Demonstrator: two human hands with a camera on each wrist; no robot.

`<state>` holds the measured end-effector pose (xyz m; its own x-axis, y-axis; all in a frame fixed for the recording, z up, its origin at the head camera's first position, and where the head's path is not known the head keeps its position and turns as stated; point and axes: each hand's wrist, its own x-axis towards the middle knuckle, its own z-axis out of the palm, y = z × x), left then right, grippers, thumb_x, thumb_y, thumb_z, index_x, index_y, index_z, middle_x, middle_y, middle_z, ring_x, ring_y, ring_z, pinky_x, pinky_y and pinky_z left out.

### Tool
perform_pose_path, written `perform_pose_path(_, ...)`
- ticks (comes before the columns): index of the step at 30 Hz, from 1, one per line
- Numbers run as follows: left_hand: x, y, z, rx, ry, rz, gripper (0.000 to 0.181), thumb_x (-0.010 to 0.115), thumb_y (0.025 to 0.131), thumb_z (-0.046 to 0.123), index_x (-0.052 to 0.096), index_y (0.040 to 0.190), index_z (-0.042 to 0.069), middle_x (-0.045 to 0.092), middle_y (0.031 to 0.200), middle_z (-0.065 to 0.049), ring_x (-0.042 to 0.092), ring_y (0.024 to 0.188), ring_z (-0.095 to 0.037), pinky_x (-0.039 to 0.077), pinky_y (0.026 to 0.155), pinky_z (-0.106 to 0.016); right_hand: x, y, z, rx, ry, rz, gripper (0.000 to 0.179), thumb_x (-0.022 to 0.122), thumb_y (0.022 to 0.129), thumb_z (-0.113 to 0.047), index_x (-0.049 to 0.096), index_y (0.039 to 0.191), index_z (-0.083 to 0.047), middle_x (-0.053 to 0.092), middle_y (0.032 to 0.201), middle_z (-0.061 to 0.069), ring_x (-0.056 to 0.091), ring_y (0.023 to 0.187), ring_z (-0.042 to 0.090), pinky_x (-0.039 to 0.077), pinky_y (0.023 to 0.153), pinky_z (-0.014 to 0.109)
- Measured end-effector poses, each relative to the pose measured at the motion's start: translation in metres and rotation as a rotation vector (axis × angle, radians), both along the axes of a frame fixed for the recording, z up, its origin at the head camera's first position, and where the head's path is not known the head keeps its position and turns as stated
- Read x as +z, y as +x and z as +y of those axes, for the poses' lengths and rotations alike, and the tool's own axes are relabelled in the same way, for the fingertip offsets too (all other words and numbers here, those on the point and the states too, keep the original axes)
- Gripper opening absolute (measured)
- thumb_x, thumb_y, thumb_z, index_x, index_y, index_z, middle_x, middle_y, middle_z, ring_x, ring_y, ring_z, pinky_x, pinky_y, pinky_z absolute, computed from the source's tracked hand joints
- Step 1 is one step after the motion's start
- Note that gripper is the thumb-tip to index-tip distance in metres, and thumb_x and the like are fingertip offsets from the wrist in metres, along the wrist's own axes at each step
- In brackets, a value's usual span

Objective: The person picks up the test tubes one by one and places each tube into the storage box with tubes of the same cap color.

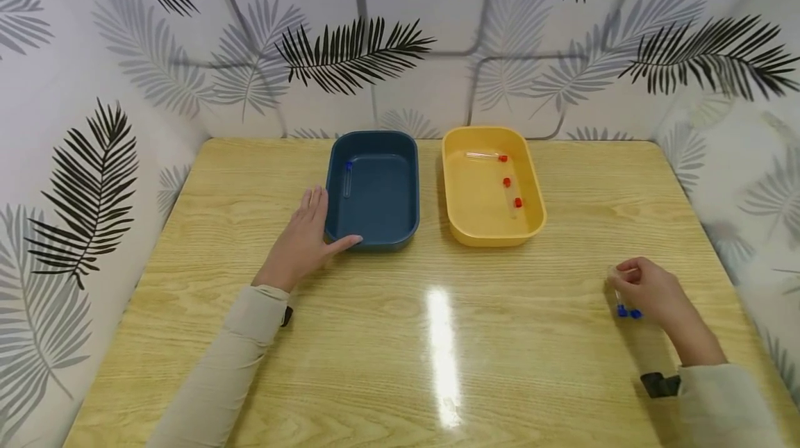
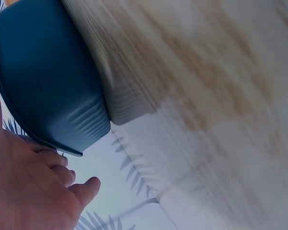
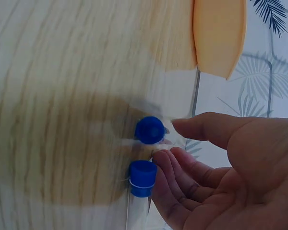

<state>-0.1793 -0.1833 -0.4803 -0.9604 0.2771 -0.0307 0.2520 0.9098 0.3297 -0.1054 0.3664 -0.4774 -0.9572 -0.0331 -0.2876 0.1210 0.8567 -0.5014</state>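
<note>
My left hand [image 1: 300, 239] rests against the left side of a dark blue bin [image 1: 373, 246], fingers extended along its outer wall and thumb over the near rim. Inside that bin lies a clear tube with a blue cap [image 1: 348, 180]. At the right of the table, my right hand [image 1: 650, 292] pinches a clear blue-capped tube [image 1: 619, 299] between thumb and fingers. Its blue cap [image 3: 150, 129] faces the camera in the right wrist view. Beside it is a second blue-capped tube [image 3: 143, 178], its body partly hidden by my fingers.
Right of the blue bin stands a yellow bin [image 1: 494, 241] with red-capped clear tubes [image 1: 484, 155] inside. Both bins stand near the back edge of the wooden table [image 1: 350, 364]. Leaf-patterned fabric [image 1: 400, 10] surrounds the table's back and sides.
</note>
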Motion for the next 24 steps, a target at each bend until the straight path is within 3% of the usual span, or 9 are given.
perform_pose_path(12,0.002,0.001,-0.002,-0.003,0.019,-0.023,0.116,0.04,0.072,0.083,-0.003,0.148,0.008,-0.005,0.154,-0.009,-0.01,0.14,-0.02,0.01,0.112,-0.043,-0.005,-0.007,-0.005,-0.024,0.034,-0.029,0.054,0.049,0.094,-0.042,0.054,0.111,0.009,0.058,0.104,0.03,0.057,0.089,0.04,0.048,0.068,0.046)
perform_pose_path(24,0.0,0.001,-0.003,-0.008,-0.002,-0.015,0.115,0.038,0.072,0.083,-0.002,0.148,0.007,-0.001,0.154,-0.011,-0.01,0.14,-0.019,0.012,0.112,-0.043,-0.007,-0.013,-0.013,-0.056,0.04,0.001,0.047,0.048,0.093,-0.035,0.057,0.106,0.009,0.062,0.098,0.027,0.06,0.082,0.034,0.049,0.067,0.043)
